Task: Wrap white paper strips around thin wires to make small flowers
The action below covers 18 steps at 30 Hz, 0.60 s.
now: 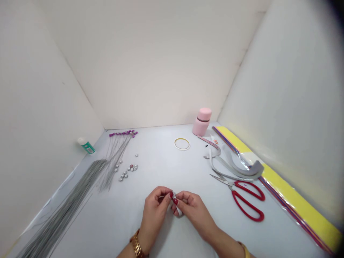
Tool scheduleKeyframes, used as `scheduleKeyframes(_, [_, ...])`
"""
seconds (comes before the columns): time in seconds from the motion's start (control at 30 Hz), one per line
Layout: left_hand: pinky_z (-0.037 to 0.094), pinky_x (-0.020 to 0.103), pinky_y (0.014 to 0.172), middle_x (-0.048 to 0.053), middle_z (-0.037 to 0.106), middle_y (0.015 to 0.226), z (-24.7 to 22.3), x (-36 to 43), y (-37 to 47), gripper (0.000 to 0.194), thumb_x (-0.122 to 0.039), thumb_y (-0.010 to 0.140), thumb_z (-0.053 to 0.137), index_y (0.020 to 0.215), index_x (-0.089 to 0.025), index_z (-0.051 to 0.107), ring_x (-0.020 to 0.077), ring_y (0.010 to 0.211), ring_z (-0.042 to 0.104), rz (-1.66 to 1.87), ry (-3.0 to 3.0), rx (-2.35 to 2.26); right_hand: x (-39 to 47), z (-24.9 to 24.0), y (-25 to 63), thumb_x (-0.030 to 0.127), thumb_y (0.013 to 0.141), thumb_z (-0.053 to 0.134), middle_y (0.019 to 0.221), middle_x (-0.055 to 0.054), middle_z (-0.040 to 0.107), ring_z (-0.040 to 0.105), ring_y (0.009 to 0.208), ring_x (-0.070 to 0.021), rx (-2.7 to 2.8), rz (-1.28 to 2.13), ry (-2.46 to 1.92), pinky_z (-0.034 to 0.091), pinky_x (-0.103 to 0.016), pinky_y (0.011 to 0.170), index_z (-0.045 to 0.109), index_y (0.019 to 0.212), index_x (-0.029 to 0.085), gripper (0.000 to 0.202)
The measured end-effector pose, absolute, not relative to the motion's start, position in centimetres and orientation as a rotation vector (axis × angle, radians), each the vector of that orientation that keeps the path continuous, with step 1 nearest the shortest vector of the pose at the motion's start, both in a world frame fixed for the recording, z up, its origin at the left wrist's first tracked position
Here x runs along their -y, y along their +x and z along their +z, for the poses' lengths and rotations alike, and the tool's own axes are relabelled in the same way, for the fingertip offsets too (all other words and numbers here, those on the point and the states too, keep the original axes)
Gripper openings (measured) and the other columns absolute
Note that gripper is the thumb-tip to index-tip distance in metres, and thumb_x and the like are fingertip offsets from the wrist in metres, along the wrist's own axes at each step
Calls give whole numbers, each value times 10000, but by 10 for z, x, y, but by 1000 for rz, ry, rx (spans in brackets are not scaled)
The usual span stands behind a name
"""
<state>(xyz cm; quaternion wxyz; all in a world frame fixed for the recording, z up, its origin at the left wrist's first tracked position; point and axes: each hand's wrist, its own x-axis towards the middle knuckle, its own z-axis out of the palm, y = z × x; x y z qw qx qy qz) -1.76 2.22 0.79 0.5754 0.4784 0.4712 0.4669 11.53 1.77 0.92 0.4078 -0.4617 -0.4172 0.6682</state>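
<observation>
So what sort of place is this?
Probably a small craft workspace, a table with plain pale walls around it: red-handled scissors and curled pale strips lie on the right, a bundle of thin wires on the left.

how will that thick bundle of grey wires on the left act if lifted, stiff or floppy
The bundle of grey wires probably feels fairly stiff, since it lies nearly straight. Single wires may still flex, being so thin. No tie shows around them, so some would likely slide loose.
</observation>
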Motion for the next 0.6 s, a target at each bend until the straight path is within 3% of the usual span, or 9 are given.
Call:
scheduleKeyframes(0.33, [438,228,496,-35,548,540,9,-19,-11,108,-245,766,542,739,-141,535,103,464,531,1120,1007,-1136,-16,10,113,351,735,593,576,-12,592,525,532,-111,1094,1647,-1194,402,-232,545,586,660,127,236])
scheduleKeyframes(0.5, [467,262,601,25,621,705,8,-20,-17,185,-257,759,544,891,-142,606,142,616,584,1104,1175,-1227,-15,6,114,335,762,560,560,5,567,502,502,-100,1113,1641,-1180,382,-224,519,552,672,139,216])
scheduleKeyframes(0.6, [474,268,638,48,645,737,6,-19,-18,159,-256,768,527,811,-152,640,162,679,598,1104,1322,-1283,-15,5,115,344,766,550,548,27,538,478,463,-84,1137,1649,-1171,363,-210,488,531,680,149,215])
